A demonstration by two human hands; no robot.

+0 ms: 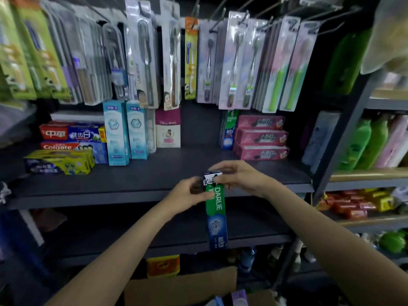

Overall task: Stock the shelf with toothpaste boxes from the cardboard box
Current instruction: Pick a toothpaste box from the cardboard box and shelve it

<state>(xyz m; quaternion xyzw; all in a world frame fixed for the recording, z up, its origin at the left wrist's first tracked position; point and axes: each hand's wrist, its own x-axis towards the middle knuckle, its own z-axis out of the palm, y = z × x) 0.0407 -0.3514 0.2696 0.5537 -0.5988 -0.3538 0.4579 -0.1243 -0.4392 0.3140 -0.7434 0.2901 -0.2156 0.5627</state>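
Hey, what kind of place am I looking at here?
Most likely a small shop's toiletries aisle. Packaged toothbrushes hang on hooks above a dark shelf stacked with toothpaste boxes, and bottles fill the next rack. Both hands hold a green Darlie box in front of the shelf.

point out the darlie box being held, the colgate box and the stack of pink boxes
Darlie box (216,204), head view, on its green front below the hands.
Colgate box (66,147), head view, on its red printed face.
Stack of pink boxes (261,138), head view, on the middle box's front.
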